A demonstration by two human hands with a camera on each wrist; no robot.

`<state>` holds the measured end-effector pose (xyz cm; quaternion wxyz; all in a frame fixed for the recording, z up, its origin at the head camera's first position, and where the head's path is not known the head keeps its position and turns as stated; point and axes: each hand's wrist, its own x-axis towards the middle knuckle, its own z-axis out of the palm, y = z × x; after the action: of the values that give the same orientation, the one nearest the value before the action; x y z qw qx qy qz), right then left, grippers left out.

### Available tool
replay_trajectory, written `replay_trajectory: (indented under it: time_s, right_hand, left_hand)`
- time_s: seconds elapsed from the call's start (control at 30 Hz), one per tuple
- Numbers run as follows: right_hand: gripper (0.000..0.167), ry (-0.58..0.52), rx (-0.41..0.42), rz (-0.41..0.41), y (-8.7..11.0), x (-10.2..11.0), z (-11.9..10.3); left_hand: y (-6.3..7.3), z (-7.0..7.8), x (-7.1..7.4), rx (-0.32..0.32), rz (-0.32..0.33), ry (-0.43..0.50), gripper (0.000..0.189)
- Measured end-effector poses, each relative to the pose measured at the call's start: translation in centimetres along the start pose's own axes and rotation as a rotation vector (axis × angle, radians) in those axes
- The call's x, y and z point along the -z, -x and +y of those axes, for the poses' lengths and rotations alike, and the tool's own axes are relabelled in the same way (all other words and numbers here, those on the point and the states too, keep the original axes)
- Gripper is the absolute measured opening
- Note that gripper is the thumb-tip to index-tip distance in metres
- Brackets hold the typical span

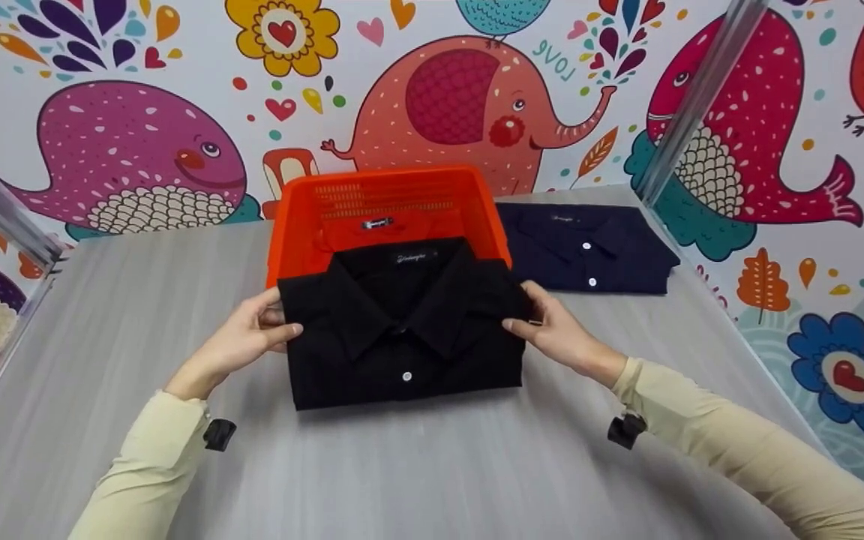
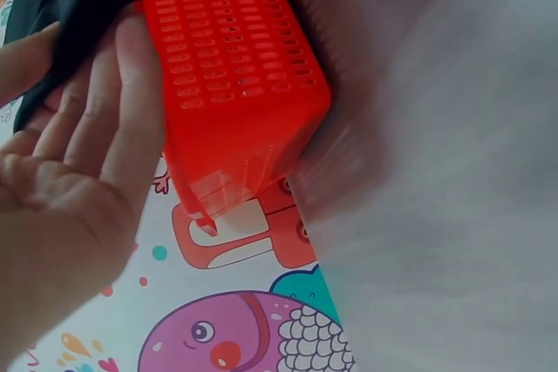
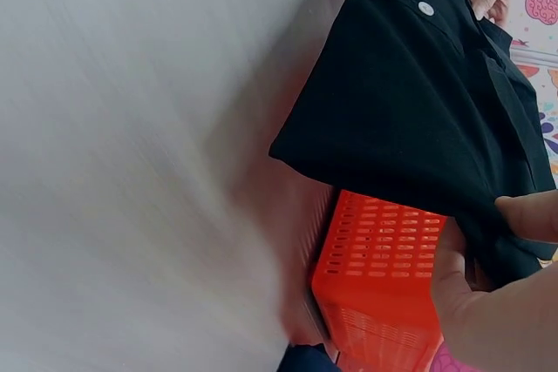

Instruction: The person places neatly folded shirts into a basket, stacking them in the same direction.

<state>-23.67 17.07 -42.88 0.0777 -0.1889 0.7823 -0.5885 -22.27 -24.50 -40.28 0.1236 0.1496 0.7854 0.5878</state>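
A folded black shirt (image 1: 409,345) with a collar and a white button hangs between both hands, its back part overlapping the front of an orange basket (image 1: 488,202) in the head view. My left hand (image 1: 244,334) pinches its left side, thumb in front and fingers behind. On the right side, my right hand (image 1: 556,326) grips the shirt the same way. Inside the basket lies a folded red shirt (image 1: 402,231). In the right wrist view the black shirt (image 3: 401,84) is clear of the table, its lower corner hanging free.
To the right of the basket a folded navy shirt (image 1: 627,247) with white buttons lies on the grey table (image 1: 432,480). Behind the table stands a wall (image 1: 199,30) with cartoon animals, and metal posts (image 1: 702,105) rise at the sides.
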Motion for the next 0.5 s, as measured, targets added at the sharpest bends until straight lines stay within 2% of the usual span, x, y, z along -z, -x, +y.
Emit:
replay_trajectory:
  time_s: [0.23,0.5]
  right_hand:
    - [0.03,-0.013,0.002,0.029,-0.4,0.3,-0.5]
    - [0.028,0.036,0.041,0.067,-1.2,1.1,-1.5]
  left_hand:
    - [-0.4,0.8,0.3,-0.001,0.023,-0.043,0.048]
    - [-1.2,1.9,0.6,-0.012,0.064,-0.069,0.052]
